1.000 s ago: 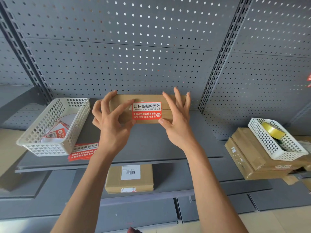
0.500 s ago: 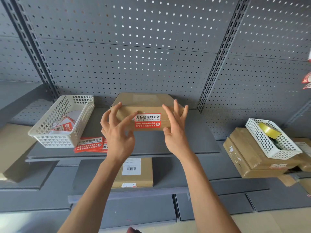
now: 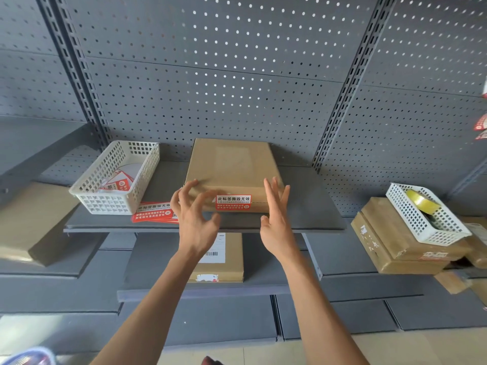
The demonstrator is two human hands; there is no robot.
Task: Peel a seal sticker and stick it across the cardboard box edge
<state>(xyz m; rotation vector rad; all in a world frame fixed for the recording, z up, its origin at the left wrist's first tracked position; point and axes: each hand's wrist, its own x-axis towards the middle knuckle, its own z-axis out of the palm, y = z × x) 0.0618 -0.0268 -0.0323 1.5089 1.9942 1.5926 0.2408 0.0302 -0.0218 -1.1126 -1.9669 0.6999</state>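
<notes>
A flat cardboard box (image 3: 232, 164) lies on the grey shelf (image 3: 303, 206), its front side facing me. A red and white seal sticker (image 3: 233, 203) is stuck on that front side, across the dashed seam line. My left hand (image 3: 195, 214) hovers just in front of the box's left front corner, fingers spread and curled, holding nothing. My right hand (image 3: 275, 214) is at the box's right front corner with straight, parted fingers that overlap the corner; I cannot tell whether they touch it.
A white basket (image 3: 116, 180) with sticker sheets stands left of the box, more red stickers (image 3: 154, 212) lying beside it. Another labelled box (image 3: 221, 259) sits on the lower shelf. At right, a basket with a tape roll (image 3: 421, 204) rests on stacked cartons (image 3: 390, 243).
The box went from being held upright in both hands to lying flat on the shelf. Both hands have let go and drawn back slightly toward me.
</notes>
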